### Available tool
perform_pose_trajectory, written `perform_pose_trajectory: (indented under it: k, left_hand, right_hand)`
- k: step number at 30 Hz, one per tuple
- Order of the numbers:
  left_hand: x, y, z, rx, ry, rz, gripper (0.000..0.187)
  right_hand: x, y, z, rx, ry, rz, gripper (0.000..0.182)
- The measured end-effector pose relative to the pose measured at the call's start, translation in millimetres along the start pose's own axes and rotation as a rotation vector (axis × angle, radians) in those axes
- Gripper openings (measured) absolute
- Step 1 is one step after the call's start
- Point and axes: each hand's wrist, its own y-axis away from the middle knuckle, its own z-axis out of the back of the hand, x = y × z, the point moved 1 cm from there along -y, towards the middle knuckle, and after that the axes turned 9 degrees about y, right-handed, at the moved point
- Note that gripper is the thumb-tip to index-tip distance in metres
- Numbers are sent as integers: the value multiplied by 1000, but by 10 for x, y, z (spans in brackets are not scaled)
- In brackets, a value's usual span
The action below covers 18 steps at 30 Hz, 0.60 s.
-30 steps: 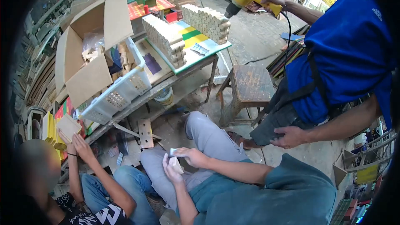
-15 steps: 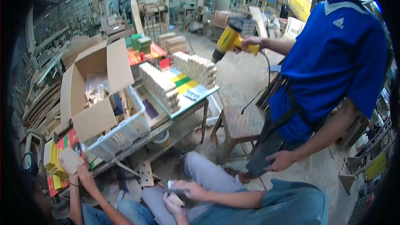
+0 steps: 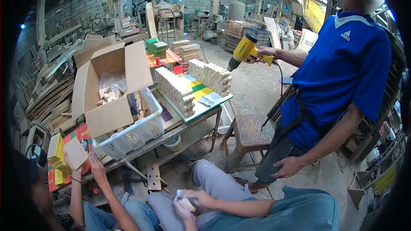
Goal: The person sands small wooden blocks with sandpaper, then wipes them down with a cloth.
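Note:
At the bottom middle, my left hand (image 3: 183,211) is closed around a small pale wooden block (image 3: 187,205) above my grey-trousered leg. My right hand (image 3: 202,198) is closed on a small whitish piece (image 3: 179,193), blurred, whose kind I cannot make out. It is at the upper side of the block, close against my left hand. The fingers of my right hand are partly smeared by motion.
A co-worker's hands at left hold a flat wooden board (image 3: 75,154) by yellow pieces (image 3: 57,154). A standing person in blue holds a yellow heat gun (image 3: 246,48) near stacked wooden pieces (image 3: 173,90). A cardboard box (image 3: 109,119), white crate (image 3: 128,142) and stool (image 3: 252,129) stand nearby.
My right hand has come down and in with the whitish piece, onto the block in my left hand. The camera view has shifted, so the scene sits slightly farther right.

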Motion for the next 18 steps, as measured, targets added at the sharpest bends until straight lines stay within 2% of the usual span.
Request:
perform_pose_trajectory:
  k: [1, 2, 4, 6, 8, 9, 10, 12, 16, 17, 18]
  left_hand:
    - [-5, 22, 37, 31, -29, 66, 46]
    - [-30, 40, 21, 62, -55, 129, 46]
    - [-65, 44, 61, -72, -207, 225, 44]
    - [-144, 64, 122, -2, -122, 335, 43]
    - [-83, 50, 172, 6, -155, 274, 42]
    - [-66, 62, 198, 21, -188, 209, 41]
    - [-122, 119, 178, 14, -191, 216, 41]
    - [-263, 209, 121, 65, -157, 206, 39]
    - [-268, 156, 97, 52, -17, 219, 37]
    - [-420, 220, 82, 185, 56, 368, 34]
    - [-443, 231, 14, 169, 62, 366, 34]
  right_hand:
    - [-63, 8, 70, 90, 56, -191, 48]
    - [-254, 27, 19, -17, 27, -176, 48]
    - [-123, 4, 104, -72, 92, -119, 49]
    - [104, 55, 80, -69, 99, -81, 49]
    - [257, 96, 2, 80, 30, -112, 52]
    - [120, 134, -113, 86, 59, -18, 51]
    - [77, 148, -117, 91, 54, -25, 51]
    - [20, 167, -122, 161, 71, -171, 49]
    - [126, 85, 46, 35, 108, -212, 52]
    - [239, 87, 119, 35, 115, -203, 50]
    - [266, 85, 144, 52, 111, -201, 50]
